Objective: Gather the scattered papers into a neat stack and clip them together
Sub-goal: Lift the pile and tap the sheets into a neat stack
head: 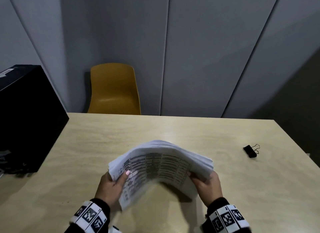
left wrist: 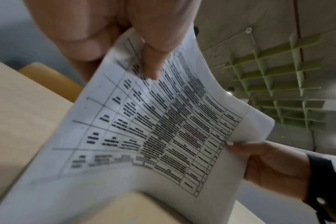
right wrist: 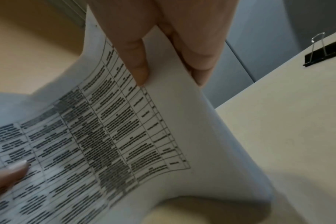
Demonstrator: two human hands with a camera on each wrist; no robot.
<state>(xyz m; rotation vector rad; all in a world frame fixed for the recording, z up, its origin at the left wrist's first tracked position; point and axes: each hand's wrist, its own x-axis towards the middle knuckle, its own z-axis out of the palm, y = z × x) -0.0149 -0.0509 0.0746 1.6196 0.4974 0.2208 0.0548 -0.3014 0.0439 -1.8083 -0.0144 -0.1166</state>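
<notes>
While both thumbs press on top, the left hand (head: 110,184) and right hand (head: 207,182) pinch the papers (head: 159,163) by opposite edges (arched upward) above the table (head: 173,128). Well apart to the right, the binder clip (head: 251,151) lies on the table.

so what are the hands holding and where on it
Both grip the stack of papers by its side edges: left hand on the left, right hand on the right.

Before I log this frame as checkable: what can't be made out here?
- Text on the papers: blurred in every view.
- Sheet count: edges smeared, head view.
- Left hand and right hand fingers: behind the sheets.
- Binder clip jaws: too small; cut off at the right wrist view's edge.
- Black box: cropped left.
</notes>
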